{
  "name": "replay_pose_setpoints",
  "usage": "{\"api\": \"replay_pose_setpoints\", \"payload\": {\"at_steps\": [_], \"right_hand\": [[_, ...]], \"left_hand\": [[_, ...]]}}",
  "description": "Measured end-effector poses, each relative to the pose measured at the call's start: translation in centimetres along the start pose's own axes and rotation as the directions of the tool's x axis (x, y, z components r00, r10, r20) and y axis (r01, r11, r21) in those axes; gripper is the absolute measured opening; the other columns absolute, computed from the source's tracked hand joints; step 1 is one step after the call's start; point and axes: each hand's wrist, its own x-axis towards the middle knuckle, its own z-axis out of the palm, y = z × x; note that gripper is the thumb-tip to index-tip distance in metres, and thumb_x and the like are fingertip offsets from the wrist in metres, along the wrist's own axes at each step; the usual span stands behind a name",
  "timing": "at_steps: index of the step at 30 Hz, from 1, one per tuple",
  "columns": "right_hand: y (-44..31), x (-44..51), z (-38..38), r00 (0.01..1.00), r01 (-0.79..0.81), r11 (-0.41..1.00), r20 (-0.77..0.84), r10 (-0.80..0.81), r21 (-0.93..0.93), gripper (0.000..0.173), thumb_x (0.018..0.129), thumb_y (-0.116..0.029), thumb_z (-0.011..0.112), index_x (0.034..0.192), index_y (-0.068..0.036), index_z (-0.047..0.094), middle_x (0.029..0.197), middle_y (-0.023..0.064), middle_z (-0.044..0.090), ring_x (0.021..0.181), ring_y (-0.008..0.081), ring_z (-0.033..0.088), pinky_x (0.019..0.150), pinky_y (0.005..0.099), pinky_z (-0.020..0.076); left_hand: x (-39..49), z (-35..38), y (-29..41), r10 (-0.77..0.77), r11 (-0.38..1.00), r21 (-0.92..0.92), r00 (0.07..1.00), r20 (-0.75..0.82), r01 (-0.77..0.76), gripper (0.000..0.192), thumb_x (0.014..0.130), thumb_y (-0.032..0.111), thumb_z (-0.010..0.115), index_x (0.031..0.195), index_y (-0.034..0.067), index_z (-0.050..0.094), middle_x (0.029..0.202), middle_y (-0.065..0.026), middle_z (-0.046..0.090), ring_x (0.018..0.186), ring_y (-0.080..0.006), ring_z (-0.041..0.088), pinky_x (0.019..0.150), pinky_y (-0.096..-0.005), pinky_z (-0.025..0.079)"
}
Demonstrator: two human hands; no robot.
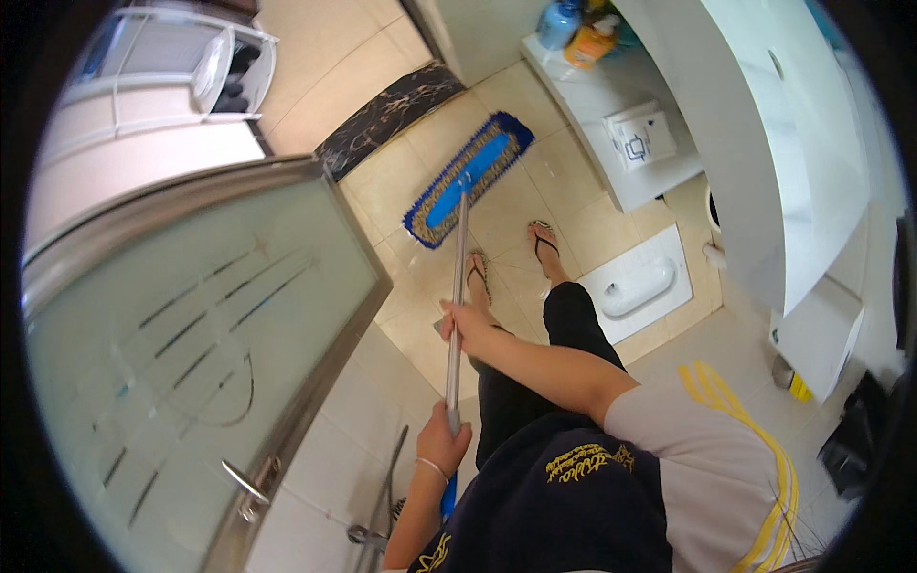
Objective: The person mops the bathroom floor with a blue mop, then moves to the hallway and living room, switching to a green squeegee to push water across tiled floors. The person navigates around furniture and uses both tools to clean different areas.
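Note:
A flat mop head (469,179) with a blue fringe and a blue plate lies on the beige tiled floor (573,172), ahead of my feet. From its middle a metal mop handle (459,265) runs back towards my body. Lower on the pole, my left hand (442,438) wraps around it near a grey collar. My right hand (464,326) grips the same pole further up, closer to the mop head. A blue piece of the handle's end (449,496) shows beside my left wrist.
A frosted glass door (215,315) stands ajar at left, by a dark marble threshold (390,118). On the right are a squat toilet (641,286), a white ledge (573,107) with bottles (591,43) and a packet (640,136), and a basin cabinet (745,143). A shower hose (390,473) hangs behind my left arm.

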Motion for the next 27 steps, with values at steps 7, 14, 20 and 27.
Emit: {"api": "replay_pose_setpoints", "payload": {"at_steps": [7, 14, 20, 27], "right_hand": [[-6.7, 10.0, 0.7, 0.940, 0.262, 0.927, -0.148, -0.308, -0.267, 0.025, 0.092, -0.015, 0.059, 0.103, 0.001, 0.043, 0.087, 0.0122, 0.054, 0.065, 0.0210, 0.059, 0.050, 0.0375, 0.0539], [-0.1, 6.5, -1.8, 0.890, 0.376, 0.913, -0.211, -0.404, -0.160, 0.035, 0.091, -0.016, 0.059, 0.115, 0.000, 0.039, 0.086, 0.0124, 0.054, 0.064, 0.0219, 0.058, 0.049, 0.0385, 0.0530], [6.5, 0.8, -11.8, 0.857, 0.329, 0.943, -0.434, -0.279, 0.044, 0.043, 0.089, -0.013, 0.060, 0.122, -0.003, 0.034, 0.083, 0.0122, 0.053, 0.058, 0.0218, 0.057, 0.045, 0.0378, 0.0505], [6.6, -2.4, -28.4, 0.610, 0.405, 0.907, -0.705, -0.362, -0.116, 0.014, 0.087, -0.006, 0.053, 0.095, 0.002, 0.047, 0.072, 0.0167, 0.056, 0.049, 0.0272, 0.056, 0.040, 0.0385, 0.0455]], "left_hand": [[4.9, 0.2, -5.5, -0.152, 0.676, -0.572, 0.848, 0.507, 0.463, 0.031, 0.091, 0.009, 0.054, 0.116, 0.006, 0.036, 0.068, -0.0057, 0.054, 0.052, -0.0125, 0.056, 0.043, -0.0277, 0.044], [1.7, -2.2, -8.1, -0.181, 0.954, -0.116, 0.841, 0.511, 0.276, 0.028, 0.090, 0.014, 0.059, 0.110, 0.006, 0.040, 0.075, -0.0090, 0.054, 0.063, -0.0171, 0.055, 0.056, -0.0307, 0.047], [-2.2, 0.3, -9.5, -0.229, 0.953, -0.016, 0.757, 0.612, 0.302, 0.029, 0.090, 0.021, 0.063, 0.110, 0.005, 0.049, 0.092, -0.0118, 0.056, 0.090, -0.0205, 0.055, 0.082, -0.0340, 0.045], [-0.7, 8.3, -4.1, -0.051, 0.995, -0.009, 0.581, 0.813, 0.100, 0.026, 0.085, 0.015, 0.062, 0.105, 0.003, 0.052, 0.089, -0.0069, 0.054, 0.084, -0.0172, 0.052, 0.079, -0.0301, 0.044]]}}
